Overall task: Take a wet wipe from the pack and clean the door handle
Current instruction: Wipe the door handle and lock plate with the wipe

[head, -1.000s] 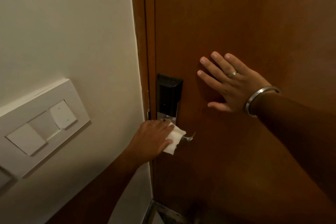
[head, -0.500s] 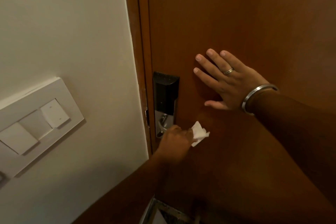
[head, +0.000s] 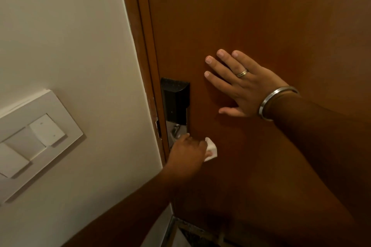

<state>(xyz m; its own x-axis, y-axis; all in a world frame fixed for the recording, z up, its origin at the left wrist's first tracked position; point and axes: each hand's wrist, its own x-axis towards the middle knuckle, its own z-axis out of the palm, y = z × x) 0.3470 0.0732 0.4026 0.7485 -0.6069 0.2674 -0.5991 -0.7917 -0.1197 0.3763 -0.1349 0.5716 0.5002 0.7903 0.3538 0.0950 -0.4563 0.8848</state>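
My left hand (head: 187,154) is closed around the door handle with a white wet wipe (head: 271,149) pressed over it; a corner of the wipe sticks out to the right of my fingers. The handle itself is hidden under hand and wipe, and only its silver base (head: 175,131) shows below the black lock unit (head: 175,101). My right hand (head: 239,88), wearing a ring and a steel bangle, lies flat with spread fingers against the brown wooden door (head: 261,16), up and to the right of the lock. No wipe pack is in view.
A white switch plate (head: 34,140) sits on the cream wall (head: 60,36) at the left. The brown door frame (head: 140,46) runs between wall and door. A strip of floor threshold (head: 190,232) shows at the bottom.
My left hand with the wipe has slid along the handle from the lock side out to the right and back a little. The view shifted slightly; my right hand stays flat on the door.
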